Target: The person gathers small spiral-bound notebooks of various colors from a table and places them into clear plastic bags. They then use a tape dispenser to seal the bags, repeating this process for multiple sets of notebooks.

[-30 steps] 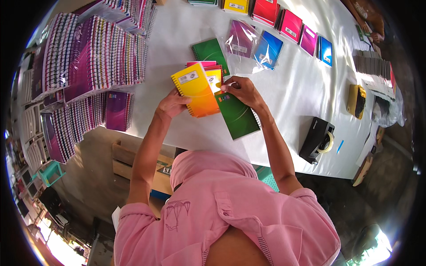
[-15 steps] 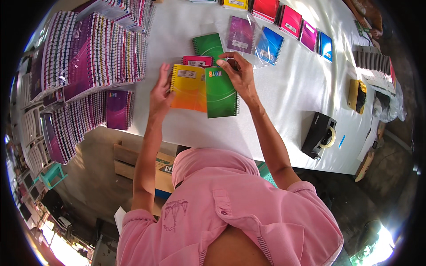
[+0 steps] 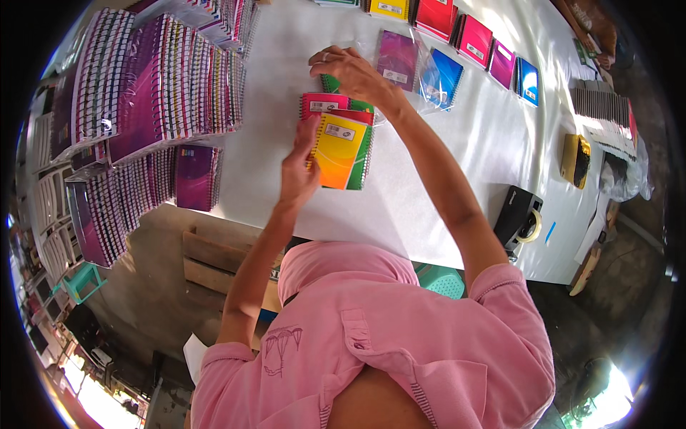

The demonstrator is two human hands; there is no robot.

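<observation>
My left hand (image 3: 300, 168) grips the left, coiled edge of a yellow-orange spiral notebook (image 3: 336, 149). A green notebook (image 3: 363, 161) lies beneath it and shows along its right side. Just beyond, a pink notebook (image 3: 314, 102) and a red edge peek out, partly covered. My right hand (image 3: 357, 75) reaches over another green notebook (image 3: 331, 84) at the far end of this group. Its fingers bend around that notebook's far left part; the thumb is hidden.
Tall stacks of spiral notebooks (image 3: 168, 86) in clear wrap stand at left. Purple (image 3: 397, 58) and blue (image 3: 439, 75) notebooks lie in clear plastic. Red (image 3: 434, 18) and pink (image 3: 474, 37) notebooks form a row behind. A black tape dispenser (image 3: 516, 214) sits near the right front edge.
The yellow notebook has shifted right, overlapping the green one, with my left hand following. My right hand has left the nearer green notebook and moved up and left to the farther one.
</observation>
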